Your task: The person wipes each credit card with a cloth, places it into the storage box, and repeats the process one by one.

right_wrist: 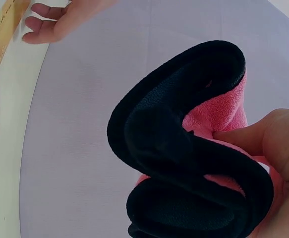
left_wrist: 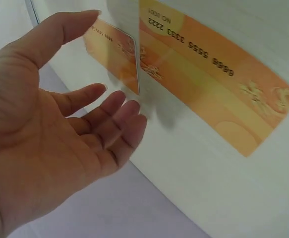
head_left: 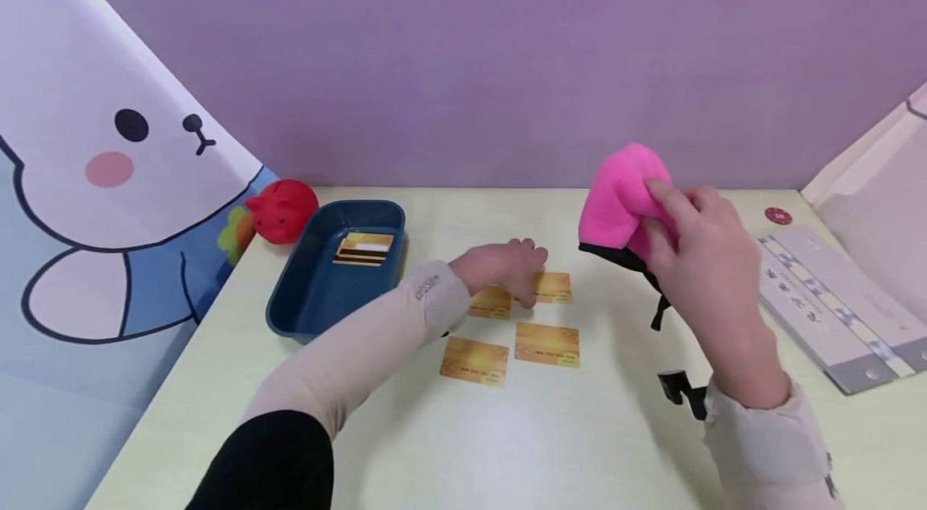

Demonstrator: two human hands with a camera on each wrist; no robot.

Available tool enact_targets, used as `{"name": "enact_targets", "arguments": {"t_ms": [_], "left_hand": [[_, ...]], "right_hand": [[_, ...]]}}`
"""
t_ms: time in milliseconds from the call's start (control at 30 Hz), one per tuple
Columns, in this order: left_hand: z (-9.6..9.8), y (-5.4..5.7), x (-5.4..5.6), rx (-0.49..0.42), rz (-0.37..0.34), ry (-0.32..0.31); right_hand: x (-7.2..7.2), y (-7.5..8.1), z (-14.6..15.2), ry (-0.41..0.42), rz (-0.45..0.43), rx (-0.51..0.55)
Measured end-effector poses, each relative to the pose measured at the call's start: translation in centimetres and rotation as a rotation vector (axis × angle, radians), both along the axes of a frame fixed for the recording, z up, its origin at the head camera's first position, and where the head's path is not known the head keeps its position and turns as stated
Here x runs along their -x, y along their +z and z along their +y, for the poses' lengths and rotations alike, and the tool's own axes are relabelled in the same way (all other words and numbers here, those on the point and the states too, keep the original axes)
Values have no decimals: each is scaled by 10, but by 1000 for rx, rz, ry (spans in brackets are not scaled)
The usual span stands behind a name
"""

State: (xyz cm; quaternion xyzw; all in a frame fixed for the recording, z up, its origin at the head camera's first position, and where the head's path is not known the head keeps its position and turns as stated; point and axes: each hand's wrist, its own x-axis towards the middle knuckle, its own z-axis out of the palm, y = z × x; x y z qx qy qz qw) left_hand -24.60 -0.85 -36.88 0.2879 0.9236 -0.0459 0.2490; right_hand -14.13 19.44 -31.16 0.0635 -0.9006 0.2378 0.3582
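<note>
My left hand point(head_left: 503, 269) reaches over the yellow-orange bank cards, its fingers loosely bent and apart. In the left wrist view a card point(left_wrist: 114, 54) shows behind the thumb and fingers, with a bigger-looking card point(left_wrist: 208, 74) to its right; whether the fingertips touch one is unclear. Two front cards point(head_left: 474, 361) point(head_left: 547, 345) lie flat on the table; the back ones are partly covered by the hand. My right hand point(head_left: 706, 261) pinches a folded pink fleece piece point(head_left: 615, 200), cap-like with a black edge and cord, above the table. Its black lining point(right_wrist: 159, 134) faces the right wrist camera.
A blue tray point(head_left: 307, 317) with striped cards point(head_left: 364, 248) stands left, a red piggy bank point(head_left: 282, 211) beside it. At right lie a grey-white folder point(head_left: 840, 301) and a red chip point(head_left: 778, 215). A purple backdrop point(head_left: 471, 59) rises behind the table.
</note>
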Motion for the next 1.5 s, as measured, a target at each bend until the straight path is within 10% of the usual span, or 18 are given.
{"name": "enact_targets", "arguments": {"t_ms": [367,733,967,1133,1500], "left_hand": [[2,-1,3,-8,-6,45],[1,-10,18,-13,2,-46],[-3,-18,22,-274,-153,66],[-14,-22,23,-473,-156,37],[-50,-10,3,-1222,-110,291]], "right_hand": [[1,3,-4,7,11,-7],[2,1,-2,13,-24,-15],[2,0,-1,8,-29,-7],[0,1,-2,2,-40,0],[-6,11,-3,39,48,86]]}}
